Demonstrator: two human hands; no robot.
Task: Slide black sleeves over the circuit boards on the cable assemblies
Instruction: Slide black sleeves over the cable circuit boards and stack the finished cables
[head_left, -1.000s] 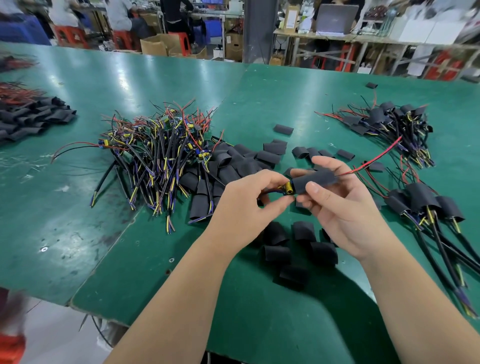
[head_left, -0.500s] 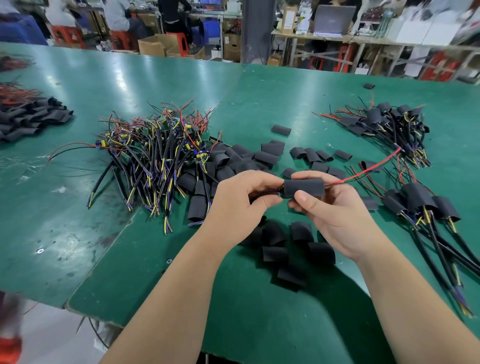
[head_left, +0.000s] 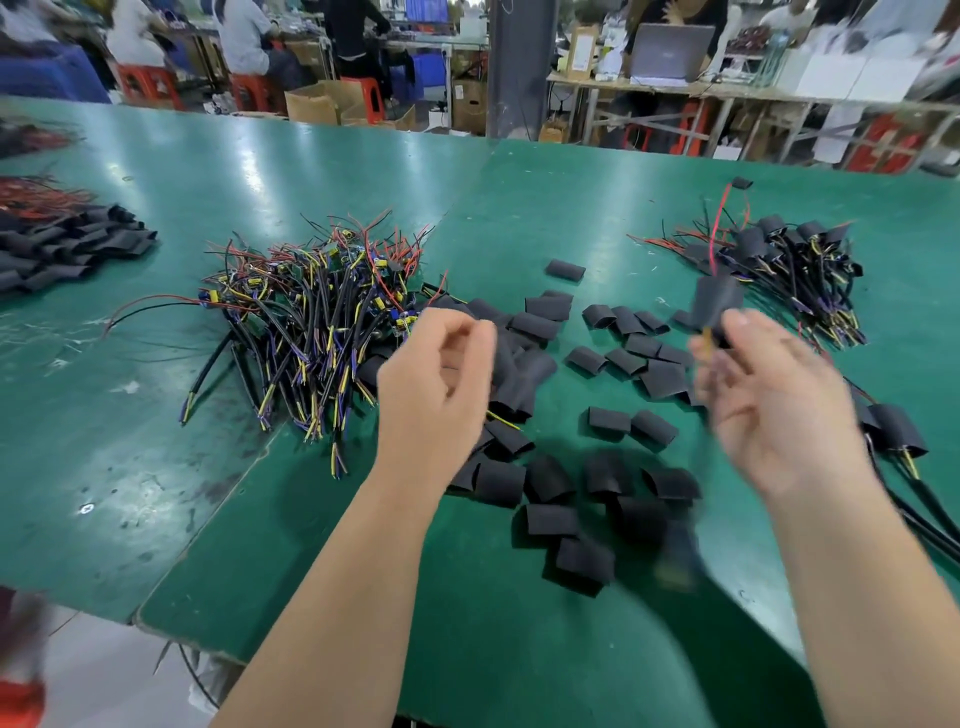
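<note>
1. The sleeved cable assembly (head_left: 719, 304) is up in the air over the right half of the green table (head_left: 156, 467). Its black sleeve is just above the fingertips of the right hand (head_left: 774, 410), and its red wire (head_left: 719, 228) rises straight up from the sleeve's top.
2. The right hand is palm-up with the fingers spread. It is smeared by motion, so I cannot tell whether thumb and forefinger pinch the piece or only touch it.
3. A blurred dark shape with a yellow tip (head_left: 675, 564) shows below that hand (possibly the assembly's cable end; it is too blurred to be sure).
4. The left hand (head_left: 434, 384) hovers apart from it, with loosely curled fingers and nothing in them.
5. Loose black sleeves (head_left: 550, 519) lie scattered on the table between and beyond the two hands.
6. A heap of bare cable assemblies (head_left: 322, 322) lies to the left, with black cables, red and yellow wires and small boards showing.
7. A pile of sleeved assemblies (head_left: 795, 265) lies at far right, with a few more (head_left: 896, 428) near the right forearm.
8. Another heap of sleeves (head_left: 67, 244) lies at the far left edge.
9. Red stools (head_left: 148, 83), cardboard boxes (head_left: 322, 104) and a laptop (head_left: 670, 52) stand beyond the table.
</note>
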